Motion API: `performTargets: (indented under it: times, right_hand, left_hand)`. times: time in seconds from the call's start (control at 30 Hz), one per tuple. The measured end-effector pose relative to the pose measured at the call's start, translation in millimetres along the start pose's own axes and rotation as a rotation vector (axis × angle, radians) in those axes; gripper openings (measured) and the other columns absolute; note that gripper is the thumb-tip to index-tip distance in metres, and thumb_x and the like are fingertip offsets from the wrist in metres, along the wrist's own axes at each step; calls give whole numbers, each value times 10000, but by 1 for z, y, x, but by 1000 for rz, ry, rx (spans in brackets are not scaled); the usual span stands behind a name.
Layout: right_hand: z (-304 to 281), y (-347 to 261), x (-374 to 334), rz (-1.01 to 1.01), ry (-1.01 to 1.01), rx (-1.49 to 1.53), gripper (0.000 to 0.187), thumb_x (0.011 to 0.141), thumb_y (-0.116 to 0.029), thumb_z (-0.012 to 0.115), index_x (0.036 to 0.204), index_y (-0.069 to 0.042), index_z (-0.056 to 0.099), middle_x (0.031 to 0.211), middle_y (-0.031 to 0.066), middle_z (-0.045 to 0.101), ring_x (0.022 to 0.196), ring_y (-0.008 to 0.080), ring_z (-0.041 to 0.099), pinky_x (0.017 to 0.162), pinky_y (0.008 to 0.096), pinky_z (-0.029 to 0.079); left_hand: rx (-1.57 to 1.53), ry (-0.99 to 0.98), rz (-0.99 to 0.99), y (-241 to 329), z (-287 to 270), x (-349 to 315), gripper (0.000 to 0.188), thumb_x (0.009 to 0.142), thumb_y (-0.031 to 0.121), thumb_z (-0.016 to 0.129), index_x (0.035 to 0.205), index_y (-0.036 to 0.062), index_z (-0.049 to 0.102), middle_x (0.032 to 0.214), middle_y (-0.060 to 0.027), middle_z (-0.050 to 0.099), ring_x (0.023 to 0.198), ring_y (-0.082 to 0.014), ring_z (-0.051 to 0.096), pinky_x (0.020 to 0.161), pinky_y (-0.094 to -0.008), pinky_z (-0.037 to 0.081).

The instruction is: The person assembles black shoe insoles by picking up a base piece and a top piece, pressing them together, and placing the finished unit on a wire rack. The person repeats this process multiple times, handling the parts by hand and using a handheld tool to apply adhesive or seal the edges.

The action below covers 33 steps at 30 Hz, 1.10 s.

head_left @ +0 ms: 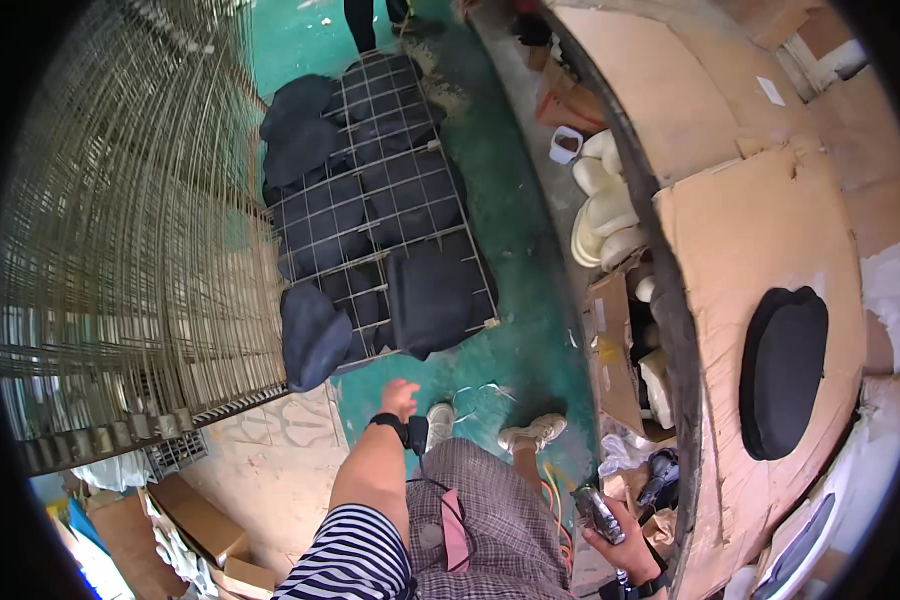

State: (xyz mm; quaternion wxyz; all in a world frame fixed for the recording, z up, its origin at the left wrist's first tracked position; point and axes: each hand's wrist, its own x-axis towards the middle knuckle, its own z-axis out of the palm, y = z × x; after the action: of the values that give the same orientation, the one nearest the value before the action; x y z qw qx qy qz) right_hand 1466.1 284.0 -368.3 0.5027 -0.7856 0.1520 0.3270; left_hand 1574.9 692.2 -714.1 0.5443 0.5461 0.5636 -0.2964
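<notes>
My left hand is held out over the green floor, just short of the wire rack. It holds nothing, and its fingers look loosely apart. Several dark, soft-looking sheets or pads lie under and over the rack's bars, among them a folded dark piece at the near left corner and a broad dark piece beside it. Low at the right, my right hand is wrapped round a shiny metal hand tool; its exact kind is unclear, partly covered by my fingers.
Tall stacked wire grids stand along the left. A cardboard-topped bench runs down the right, bearing a black oval pad. Pale rounded forms and an open carton sit beneath it. A person's legs show beyond the rack.
</notes>
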Motion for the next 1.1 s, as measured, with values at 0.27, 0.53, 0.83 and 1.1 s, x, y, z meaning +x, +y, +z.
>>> performTargets:
  times: [0.27, 0.53, 0.83, 1.1]
  right_hand:
    - [-77, -38, -91, -86, 254, 172, 553, 807, -153, 724, 1280, -27, 468, 914, 55, 636, 850, 115, 604, 773, 274, 485]
    - [-154, -26, -247, -287, 961, 555, 555, 837, -134, 674, 1321, -12, 428, 940, 42, 590, 873, 129, 578, 766, 286, 496]
    - [-151, 3, -312, -308, 1108, 732, 532, 831, -160, 686, 1271, 32, 458, 845, 46, 595, 755, 114, 586, 696, 259, 496]
    - [-135, 9, -340, -267, 1033, 785, 545, 815, -82, 679, 1292, 36, 442, 866, 61, 606, 768, 131, 593, 712, 277, 495]
  left_hand:
    - [150, -129, 186, 39, 10, -82, 585, 759, 135, 679, 1294, 124, 445, 1121, -106, 568, 818, -263, 641, 631, -356, 534]
    - [370, -174, 330, 111, 99, -189, 558, 742, 60, 615, 1270, 99, 441, 1002, -122, 592, 674, -260, 639, 535, -365, 522]
    - [695, -387, 619, 114, 245, -299, 462, 786, 59, 627, 1232, 6, 516, 958, -115, 619, 660, -185, 616, 553, -303, 499]
    - [811, -462, 647, 119, 275, -307, 418, 820, 66, 606, 1225, 25, 511, 908, -102, 638, 670, -207, 645, 562, -308, 517]
